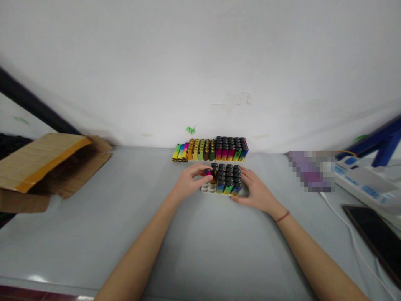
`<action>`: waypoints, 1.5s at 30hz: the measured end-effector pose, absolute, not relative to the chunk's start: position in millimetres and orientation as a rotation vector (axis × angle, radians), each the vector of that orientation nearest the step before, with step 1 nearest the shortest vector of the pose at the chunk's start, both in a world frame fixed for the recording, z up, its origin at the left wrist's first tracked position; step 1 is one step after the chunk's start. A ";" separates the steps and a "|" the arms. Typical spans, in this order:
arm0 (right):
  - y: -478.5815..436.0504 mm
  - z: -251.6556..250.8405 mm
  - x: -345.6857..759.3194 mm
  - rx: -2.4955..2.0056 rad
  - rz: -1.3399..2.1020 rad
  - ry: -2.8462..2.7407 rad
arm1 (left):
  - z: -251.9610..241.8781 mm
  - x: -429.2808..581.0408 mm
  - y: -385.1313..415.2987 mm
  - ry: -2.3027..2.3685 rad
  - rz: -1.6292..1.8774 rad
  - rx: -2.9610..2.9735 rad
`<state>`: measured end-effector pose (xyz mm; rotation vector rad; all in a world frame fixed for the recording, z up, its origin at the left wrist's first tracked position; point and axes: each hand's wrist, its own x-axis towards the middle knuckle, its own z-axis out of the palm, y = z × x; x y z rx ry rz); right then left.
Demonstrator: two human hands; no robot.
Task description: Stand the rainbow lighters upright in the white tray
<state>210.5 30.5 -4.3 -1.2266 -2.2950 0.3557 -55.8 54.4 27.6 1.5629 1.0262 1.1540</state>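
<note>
A white tray with round holes [208,189] sits on the table in front of me, its left front holes bare. Upright lighters with black tops [228,184], their bodies shading from blue to green and yellow, fill its right part. My left hand [189,180] pinches a lighter with a dark top and pink body [208,172] between thumb and fingers, over the tray's left side. Around the tray's right side curls my right hand [257,193], its thumb at the front corner and its fingers behind, steadying the tray of lighters. Its palm side is partly hidden.
Behind the tray stand a block of black-topped lighters [232,149], rows of yellow, orange and brown ones [200,149], and a few lying flat [181,152]. An open cardboard box [46,163] is at left. A power strip [366,184], phone [376,238] and white cable [347,228] lie right.
</note>
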 end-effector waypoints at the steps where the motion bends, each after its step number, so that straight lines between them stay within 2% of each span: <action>1: 30.5 -4.1 210.4 -1.229 0.354 -2.298 | 28.1 -56.0 54.0 1.025 1.164 1.610; 8: 30.5 -4.7 210.2 -1.231 0.328 -2.308 | 27.5 -58.0 51.7 1.065 1.213 1.590; 21: 30.3 -4.6 210.1 -1.227 0.325 -2.313 | 42.1 -57.7 46.9 1.075 1.113 1.827; 28: 30.1 -7.5 211.4 -1.228 0.301 -2.318 | 43.7 -57.9 45.2 1.045 1.175 2.047; 31: 29.9 -8.4 211.4 -1.236 0.298 -2.314 | 46.9 -76.1 59.0 1.300 1.328 1.956; 34: 30.1 -9.1 211.2 -1.241 0.305 -2.313 | 47.8 -107.0 86.4 1.807 1.469 1.640; 36: 30.3 -9.5 211.3 -1.238 0.306 -2.315 | 45.8 -126.4 106.5 2.012 1.283 1.582; 40: 30.7 -9.5 211.7 -1.237 0.297 -2.316 | 38.6 -143.9 132.5 2.082 0.831 1.705; 45: 30.4 -9.4 211.2 -1.243 0.304 -2.318 | 35.2 -140.2 139.3 2.124 0.665 1.779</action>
